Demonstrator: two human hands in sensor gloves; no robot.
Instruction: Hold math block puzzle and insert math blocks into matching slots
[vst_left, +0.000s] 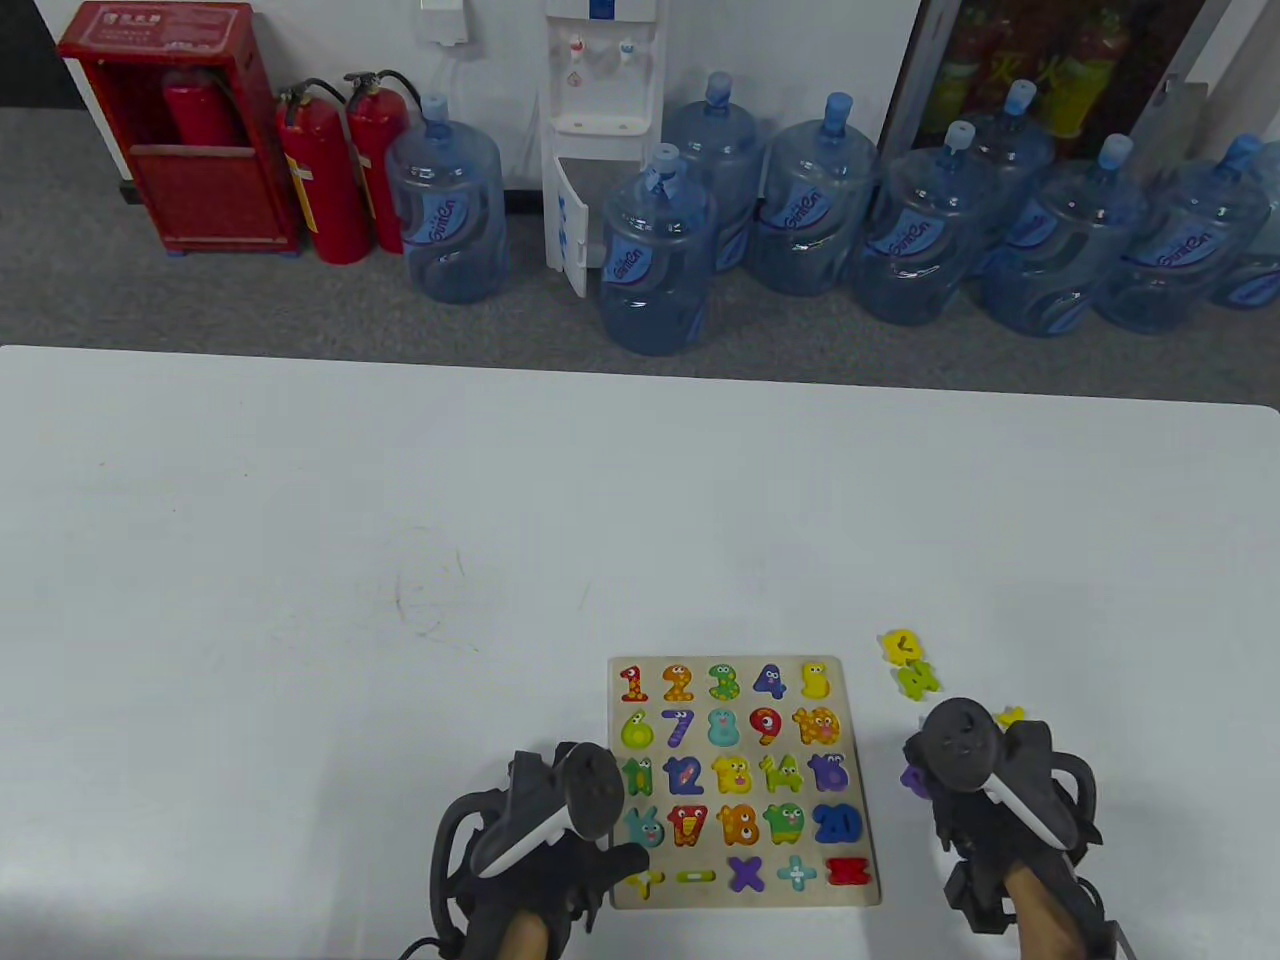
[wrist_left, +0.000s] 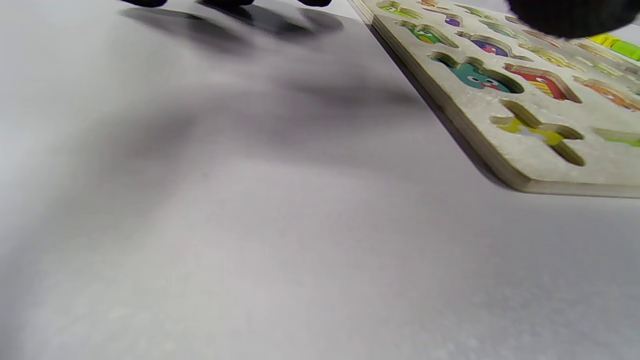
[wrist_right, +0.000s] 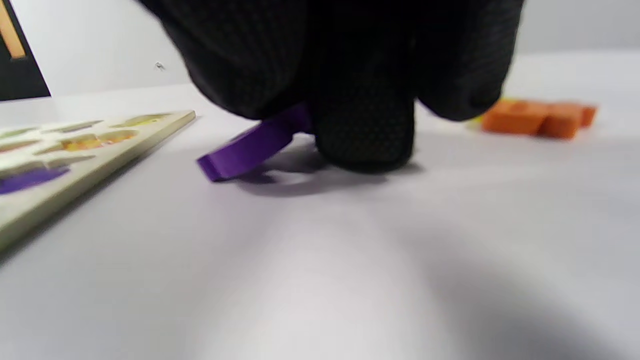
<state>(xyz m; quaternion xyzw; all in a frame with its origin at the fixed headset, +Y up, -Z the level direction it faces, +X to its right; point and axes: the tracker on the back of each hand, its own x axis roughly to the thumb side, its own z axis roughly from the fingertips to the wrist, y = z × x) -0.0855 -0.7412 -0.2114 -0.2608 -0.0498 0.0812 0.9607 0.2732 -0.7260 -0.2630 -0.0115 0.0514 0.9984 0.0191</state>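
Observation:
The wooden puzzle board (vst_left: 858, 770) lies flat near the table's front edge, with colourful number and sign blocks in its slots. My left hand (vst_left: 600, 850) lies at its bottom-left corner, the thumb resting over the corner slot. In the left wrist view the board (wrist_left: 480, 120) is at the right, with a fingertip (wrist_left: 570, 17) above it. My right hand (vst_left: 930, 775) is just right of the board. It pinches a purple block (wrist_right: 245, 150), tilted with one edge on the table. The block also shows in the table view (vst_left: 910, 780).
Loose blocks lie to the right of the board: a yellow one (vst_left: 900, 645), a green one (vst_left: 918, 678) and a small yellow piece (vst_left: 1010, 716). An orange block (wrist_right: 537, 117) lies beyond my right hand. Water bottles stand on the floor behind the table.

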